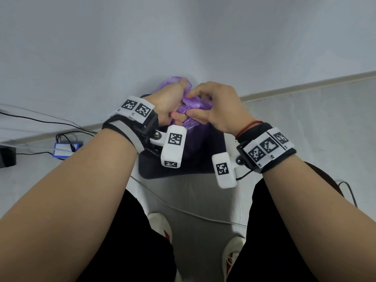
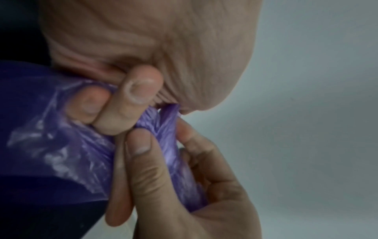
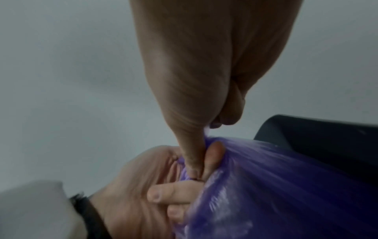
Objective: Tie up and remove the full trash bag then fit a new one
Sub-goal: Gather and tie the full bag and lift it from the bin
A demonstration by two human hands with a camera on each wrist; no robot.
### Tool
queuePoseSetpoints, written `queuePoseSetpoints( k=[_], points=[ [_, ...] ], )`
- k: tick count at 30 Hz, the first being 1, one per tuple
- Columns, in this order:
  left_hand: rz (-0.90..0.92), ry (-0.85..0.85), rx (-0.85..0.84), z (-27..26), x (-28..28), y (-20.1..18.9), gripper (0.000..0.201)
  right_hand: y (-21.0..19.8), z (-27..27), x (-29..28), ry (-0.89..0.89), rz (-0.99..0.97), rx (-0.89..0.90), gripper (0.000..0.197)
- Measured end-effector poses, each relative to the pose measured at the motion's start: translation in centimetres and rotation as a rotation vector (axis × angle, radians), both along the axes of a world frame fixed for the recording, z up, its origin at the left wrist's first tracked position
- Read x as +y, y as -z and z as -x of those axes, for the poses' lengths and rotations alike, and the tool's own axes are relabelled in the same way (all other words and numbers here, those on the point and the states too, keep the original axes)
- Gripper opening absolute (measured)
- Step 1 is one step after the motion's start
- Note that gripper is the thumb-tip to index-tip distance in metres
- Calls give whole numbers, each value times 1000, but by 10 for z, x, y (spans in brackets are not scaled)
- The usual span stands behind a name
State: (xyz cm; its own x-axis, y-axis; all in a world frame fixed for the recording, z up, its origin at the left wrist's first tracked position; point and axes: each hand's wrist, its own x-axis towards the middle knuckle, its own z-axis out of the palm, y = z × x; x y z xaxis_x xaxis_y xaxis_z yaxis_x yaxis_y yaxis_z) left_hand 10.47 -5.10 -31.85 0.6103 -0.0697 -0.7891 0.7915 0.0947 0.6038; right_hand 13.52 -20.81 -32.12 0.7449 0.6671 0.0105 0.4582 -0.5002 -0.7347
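Note:
A purple trash bag (image 1: 194,107) sits in a dark bin (image 1: 215,157) against the wall. Its top is gathered into a twisted neck between both hands. My left hand (image 1: 169,100) grips the gathered plastic, with a loose end (image 1: 173,81) sticking out above the fist. My right hand (image 1: 215,106) pinches the neck from the other side, thumb and fingers curled round it. The left wrist view shows fingers of both hands squeezing the twisted plastic (image 2: 167,129). In the right wrist view the bag (image 3: 286,186) bulges below the pinch, beside the bin rim (image 3: 306,129).
The bin stands on a grey floor (image 1: 305,123) at the foot of a pale wall (image 1: 183,37). A blue box (image 1: 66,149) with black cables lies on the left. A cable (image 1: 183,210) runs across the floor by my white shoes (image 1: 160,224).

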Motion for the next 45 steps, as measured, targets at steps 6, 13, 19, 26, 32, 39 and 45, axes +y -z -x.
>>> queuePoseSetpoints(
  k=[6,13,19,26,32,39,45],
  points=[
    [-130,-98,-56,0,-2,0,36,3,4,8,-120,94,-122,17],
    [-360,119,-246,2,-2,-3,68,5,2,1,93,4,319,14],
    [-480,444,-350,12,5,5,42,17,-5,-15,251,-443,1185,32],
    [-615,429,-323,15,0,-6,28,22,-2,-15,227,-412,1248,50],
    [-463,576,-327,22,-4,-12,18,17,-4,-14,308,-346,1119,48],
    [-736,269,-718,29,-7,-10,41,7,-6,-15,261,-354,1115,51],
    [-792,119,-756,29,-1,-18,12,2,-6,-30,291,-372,1020,37]
  ],
)
